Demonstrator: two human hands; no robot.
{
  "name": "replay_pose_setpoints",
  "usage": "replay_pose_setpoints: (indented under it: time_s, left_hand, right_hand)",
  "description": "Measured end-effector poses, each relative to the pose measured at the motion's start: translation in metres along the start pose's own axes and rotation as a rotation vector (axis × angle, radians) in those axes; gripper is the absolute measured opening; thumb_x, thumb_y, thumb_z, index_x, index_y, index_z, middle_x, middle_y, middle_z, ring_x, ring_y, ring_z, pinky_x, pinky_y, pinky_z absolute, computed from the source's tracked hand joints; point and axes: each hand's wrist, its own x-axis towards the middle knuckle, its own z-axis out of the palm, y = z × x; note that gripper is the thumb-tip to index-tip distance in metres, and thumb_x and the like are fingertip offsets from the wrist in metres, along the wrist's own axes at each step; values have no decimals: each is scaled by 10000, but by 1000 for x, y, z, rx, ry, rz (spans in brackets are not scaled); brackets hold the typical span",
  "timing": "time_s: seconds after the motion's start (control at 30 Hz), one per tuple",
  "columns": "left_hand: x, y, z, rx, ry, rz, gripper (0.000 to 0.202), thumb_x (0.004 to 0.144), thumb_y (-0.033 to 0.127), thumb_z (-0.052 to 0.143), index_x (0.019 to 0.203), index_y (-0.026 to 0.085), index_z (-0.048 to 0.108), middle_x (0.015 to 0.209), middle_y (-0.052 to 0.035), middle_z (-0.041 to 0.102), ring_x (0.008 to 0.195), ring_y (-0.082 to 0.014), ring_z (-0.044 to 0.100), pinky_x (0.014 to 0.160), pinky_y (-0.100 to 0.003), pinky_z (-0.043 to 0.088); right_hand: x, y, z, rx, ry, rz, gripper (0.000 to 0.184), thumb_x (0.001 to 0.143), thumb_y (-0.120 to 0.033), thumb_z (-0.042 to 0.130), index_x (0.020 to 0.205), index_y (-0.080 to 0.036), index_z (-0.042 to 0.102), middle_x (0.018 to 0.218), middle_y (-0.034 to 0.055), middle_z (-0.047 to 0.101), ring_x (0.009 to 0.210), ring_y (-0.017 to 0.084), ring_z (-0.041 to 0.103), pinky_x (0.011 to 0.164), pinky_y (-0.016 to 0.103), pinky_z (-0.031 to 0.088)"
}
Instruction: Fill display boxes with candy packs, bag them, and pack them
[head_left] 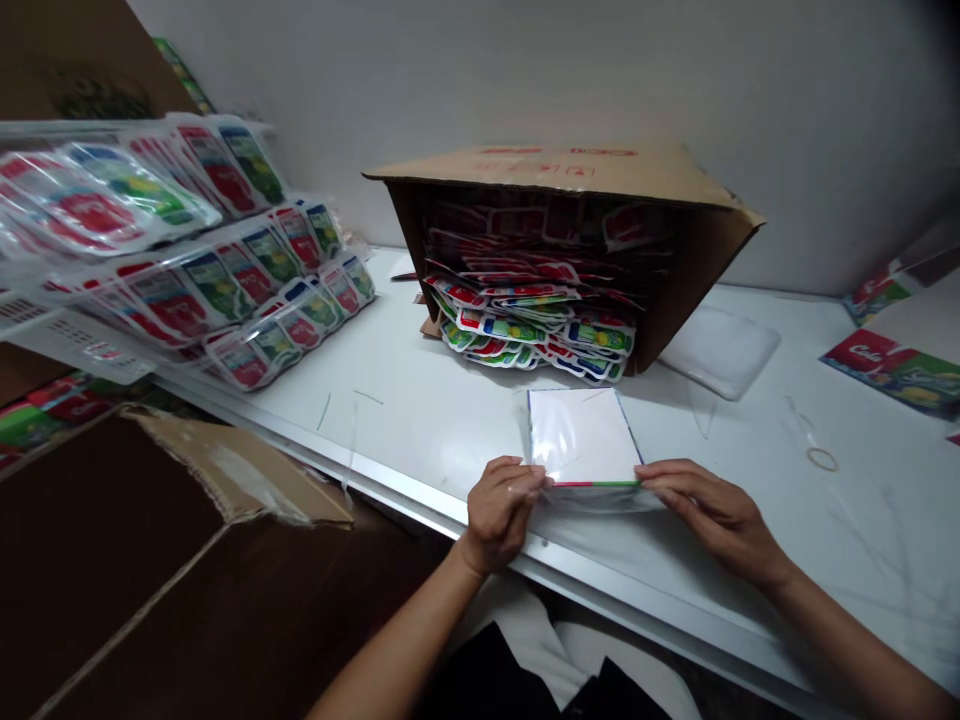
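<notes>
A flat square pack with a white face and coloured edges [585,432] lies near the table's front edge, inside a clear plastic bag [600,498]. My left hand [504,512] pinches the bag at the pack's near left corner, its fingers curled. At the near right corner, my right hand [716,515] grips the bag between thumb and fingers. The bag's loose edge hangs toward me below the pack. Just behind it, a cardboard box [585,172] lies on its side, its open end facing me, full of stacked red and green printed pouches [536,325].
At left, clear bags of printed pouches [247,270] are piled on a white basket [82,340]. Below them stands an open carton [225,470]. On the right of the white table [420,420] lie a clear plastic bag [720,350], a rubber band [822,459] and printed cards [892,370].
</notes>
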Motion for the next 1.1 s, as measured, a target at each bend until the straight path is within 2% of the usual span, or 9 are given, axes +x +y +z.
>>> replay_pose_setpoints:
  time_s: [0.1,0.2,0.4,0.53,0.67,0.8,0.97,1.03,1.1]
  left_hand:
    - [-5,12,17,-105,192,-306,227,934,116,471,1066,198,637,850,-45,741,883,-179,701,938,-424,534]
    - [-8,20,30,-170,341,-530,217,959,171,460,1067,197,647,855,-48,719,882,-172,693,879,-357,551]
    - [5,33,40,-247,562,-775,182,941,277,535,991,170,672,772,-24,720,775,-143,702,794,-274,568]
    - [11,36,42,-266,680,-871,205,895,328,607,973,160,694,749,-25,731,764,-153,710,803,-292,579]
    - [9,36,42,-306,733,-1003,283,857,377,647,1038,168,707,885,-57,744,847,-178,714,858,-326,571]
    - [14,36,39,-321,749,-1020,278,820,409,675,949,168,724,994,-60,674,792,-152,692,777,-289,579]
    - [20,36,35,-294,732,-1127,304,792,452,680,798,148,658,719,-1,606,682,-116,610,703,-231,522]
    - [17,34,36,-281,674,-1184,337,813,485,635,729,160,599,597,39,529,575,-93,532,595,-197,469]
    - [12,29,37,-275,547,-1264,405,851,536,542,651,185,505,501,76,409,457,-78,409,471,-185,380]
  right_hand:
    - [-3,-1,10,63,117,106,188,926,-171,538,999,-264,684,1094,44,670,1034,185,631,882,297,522]
    - [-2,-5,20,118,230,152,171,936,-188,530,962,-258,684,1070,42,662,1025,177,616,859,277,505]
    - [2,-14,36,165,396,228,140,924,-233,561,913,-235,700,1028,49,657,965,177,606,786,266,504]
    - [3,-14,44,222,486,306,111,894,-280,607,877,-229,705,1014,44,651,831,159,609,665,247,506]
    - [2,-11,49,301,519,449,146,858,-349,647,869,-212,698,1052,36,633,656,116,572,613,256,499]
    - [1,-7,54,341,528,576,223,829,-420,662,879,-205,693,922,25,649,690,138,549,629,255,476]
    - [3,-7,58,401,535,658,319,789,-513,671,773,-196,640,630,-22,565,599,132,488,569,240,420]
    - [5,-11,59,430,507,696,365,818,-544,630,706,-199,581,561,-40,510,543,115,451,529,226,385]
    - [8,-16,58,444,447,743,409,851,-567,579,675,-200,531,535,-46,492,506,101,432,503,215,363]
